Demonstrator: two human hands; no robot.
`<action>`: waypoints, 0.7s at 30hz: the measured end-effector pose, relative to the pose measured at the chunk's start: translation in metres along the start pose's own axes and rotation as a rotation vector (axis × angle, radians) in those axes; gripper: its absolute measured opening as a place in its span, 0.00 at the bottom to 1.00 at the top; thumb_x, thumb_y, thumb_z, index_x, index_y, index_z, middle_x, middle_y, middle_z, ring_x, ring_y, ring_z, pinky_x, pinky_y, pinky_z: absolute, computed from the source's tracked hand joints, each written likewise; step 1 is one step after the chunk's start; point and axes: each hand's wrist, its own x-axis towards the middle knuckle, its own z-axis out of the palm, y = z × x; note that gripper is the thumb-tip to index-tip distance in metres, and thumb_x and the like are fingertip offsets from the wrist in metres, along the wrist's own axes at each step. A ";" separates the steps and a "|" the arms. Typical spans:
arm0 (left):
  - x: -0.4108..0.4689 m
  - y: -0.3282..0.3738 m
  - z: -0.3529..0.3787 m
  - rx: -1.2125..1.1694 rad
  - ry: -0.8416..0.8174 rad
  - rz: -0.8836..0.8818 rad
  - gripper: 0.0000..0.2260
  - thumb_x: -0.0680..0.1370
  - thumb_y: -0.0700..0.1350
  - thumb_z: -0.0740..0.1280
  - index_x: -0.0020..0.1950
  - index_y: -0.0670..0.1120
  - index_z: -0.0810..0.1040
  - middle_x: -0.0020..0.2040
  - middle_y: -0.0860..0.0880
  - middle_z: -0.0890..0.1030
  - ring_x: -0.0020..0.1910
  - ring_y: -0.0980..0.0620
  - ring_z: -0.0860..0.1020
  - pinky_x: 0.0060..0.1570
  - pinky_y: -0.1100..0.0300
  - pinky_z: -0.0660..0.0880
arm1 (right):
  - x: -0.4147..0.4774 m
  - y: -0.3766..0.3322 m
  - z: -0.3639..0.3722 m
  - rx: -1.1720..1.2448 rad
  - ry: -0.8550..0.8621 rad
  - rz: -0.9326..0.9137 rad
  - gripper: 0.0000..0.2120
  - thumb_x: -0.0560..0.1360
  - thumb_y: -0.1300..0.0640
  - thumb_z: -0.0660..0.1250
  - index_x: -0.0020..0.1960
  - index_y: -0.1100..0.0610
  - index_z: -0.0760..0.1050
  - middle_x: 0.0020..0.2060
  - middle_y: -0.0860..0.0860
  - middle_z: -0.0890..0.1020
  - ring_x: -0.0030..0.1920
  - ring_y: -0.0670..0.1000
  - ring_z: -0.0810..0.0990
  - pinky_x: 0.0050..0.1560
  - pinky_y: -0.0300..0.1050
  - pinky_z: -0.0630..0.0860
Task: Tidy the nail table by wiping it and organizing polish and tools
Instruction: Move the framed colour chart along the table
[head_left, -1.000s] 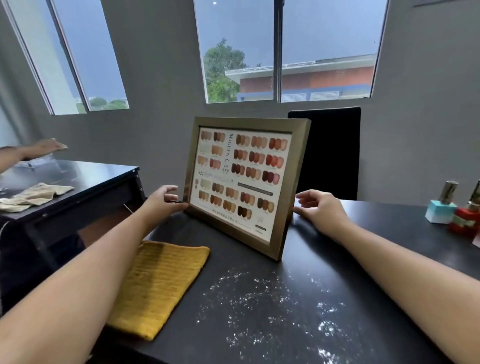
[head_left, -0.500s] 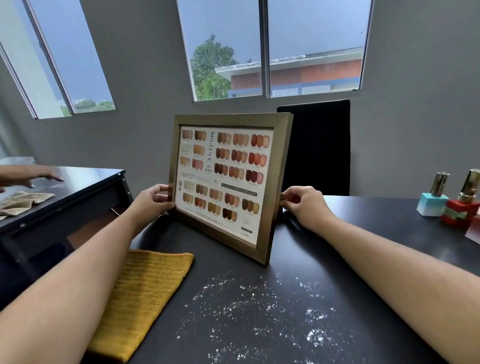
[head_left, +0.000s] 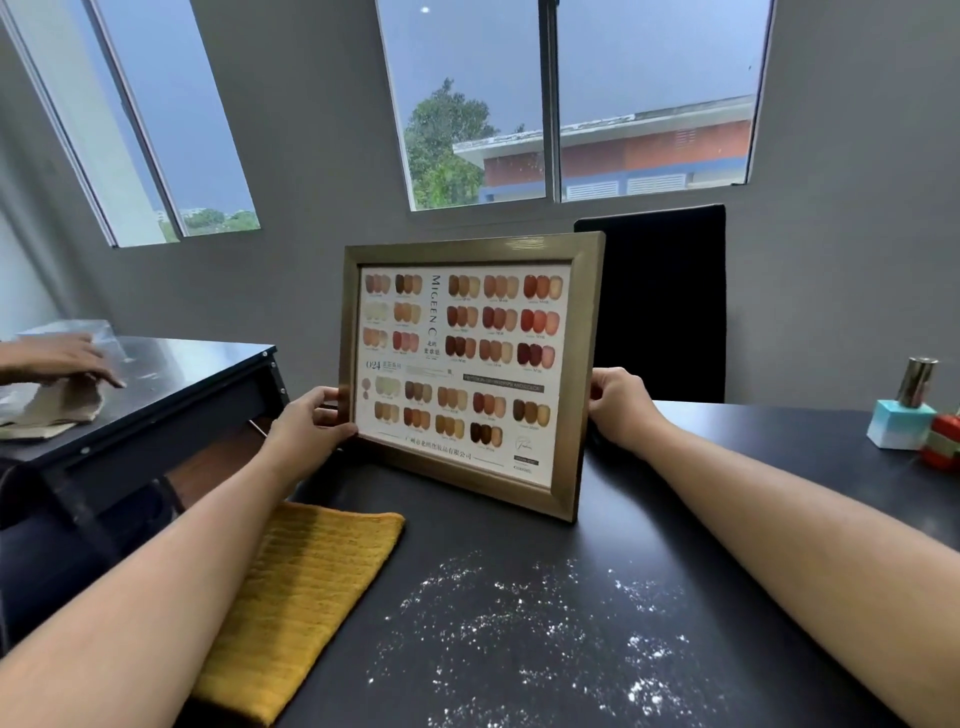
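The framed colour chart (head_left: 470, 371) is gripped at both edges by left hand (head_left: 306, 428) and right hand (head_left: 621, 410), fingers closed; a slip could drop it onto the powder-strewn worktop (head_left: 675, 545).

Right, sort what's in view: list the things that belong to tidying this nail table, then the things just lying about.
Part of the job:
framed colour chart, held by left hand and right hand
yellow cloth
white powder on the black table
polish bottles: teal, red

Just lying about:
black chair
side table, where another person's hand rests on a beige cloth
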 end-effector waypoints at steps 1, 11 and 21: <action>-0.002 0.000 0.000 0.013 0.007 0.001 0.16 0.73 0.38 0.70 0.57 0.54 0.74 0.49 0.48 0.81 0.52 0.47 0.80 0.57 0.44 0.76 | 0.001 0.000 0.000 -0.003 -0.001 -0.001 0.04 0.73 0.64 0.68 0.44 0.60 0.82 0.41 0.56 0.84 0.43 0.54 0.82 0.44 0.42 0.79; -0.017 0.007 0.002 0.053 0.045 -0.005 0.18 0.74 0.38 0.69 0.61 0.51 0.73 0.53 0.46 0.81 0.53 0.47 0.79 0.57 0.47 0.76 | 0.006 -0.004 -0.002 -0.008 -0.009 -0.002 0.17 0.74 0.66 0.66 0.30 0.50 0.74 0.36 0.54 0.82 0.37 0.50 0.78 0.35 0.36 0.74; -0.038 0.006 -0.002 0.079 0.100 0.017 0.17 0.73 0.39 0.70 0.58 0.54 0.73 0.46 0.54 0.79 0.49 0.54 0.77 0.45 0.62 0.73 | -0.001 -0.006 -0.002 -0.040 0.023 0.035 0.21 0.73 0.67 0.65 0.26 0.50 0.71 0.26 0.45 0.75 0.30 0.46 0.74 0.29 0.35 0.71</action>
